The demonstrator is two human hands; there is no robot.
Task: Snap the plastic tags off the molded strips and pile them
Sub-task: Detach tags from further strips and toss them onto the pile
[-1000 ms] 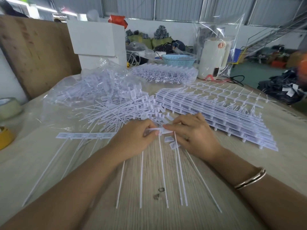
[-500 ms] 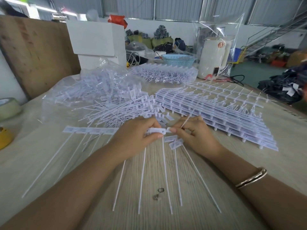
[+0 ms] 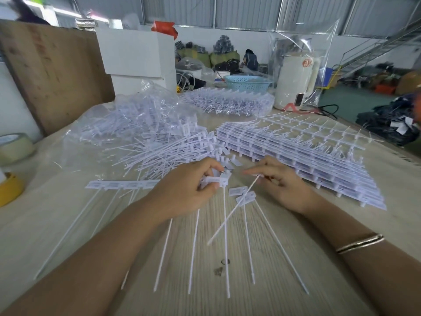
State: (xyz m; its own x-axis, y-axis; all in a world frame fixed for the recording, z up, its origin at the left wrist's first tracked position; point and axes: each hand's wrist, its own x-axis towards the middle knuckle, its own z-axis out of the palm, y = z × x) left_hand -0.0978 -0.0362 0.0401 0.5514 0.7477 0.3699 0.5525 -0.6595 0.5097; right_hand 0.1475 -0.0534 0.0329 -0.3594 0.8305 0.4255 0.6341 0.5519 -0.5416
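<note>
**Two hands part as one tag comes free of its strip**

Two hands worked over the near middle of the counter (image 3: 341, 293). Half a second earlier the right hand's fingertips met the left hand's at the strip end; by this moment the right hand (image 3: 276, 181) had drawn away to the right, carrying a single freed tag (image 3: 232, 216) by its thin tail, the tail slanting down toward the near left. Judged from this separation, one snap had just been completed and the freed piece was ready to go to the pile.

The left hand (image 3: 189, 190) held the molded strip (image 3: 214, 180): thumb and curled fingers pinched its head bar, and the tails of the tags not yet broken off ran toward the viewer across the counter. The right hand's fingers were curled narrowly, pinching the tail near its upper end; the forefinger lay almost straight, pointing left. Two loose tags (image 3: 241, 192) lay on the counter just beside the right hand, between the two hands.

A second partial strip (image 3: 120, 185) lay left of the left hand. The pile of snapped tags (image 3: 164, 151) sat farther away, left of centre, partly on a clear plastic bag (image 3: 136, 115). Stacked unbroken strips (image 3: 307, 156) lay to the far right.
</note>
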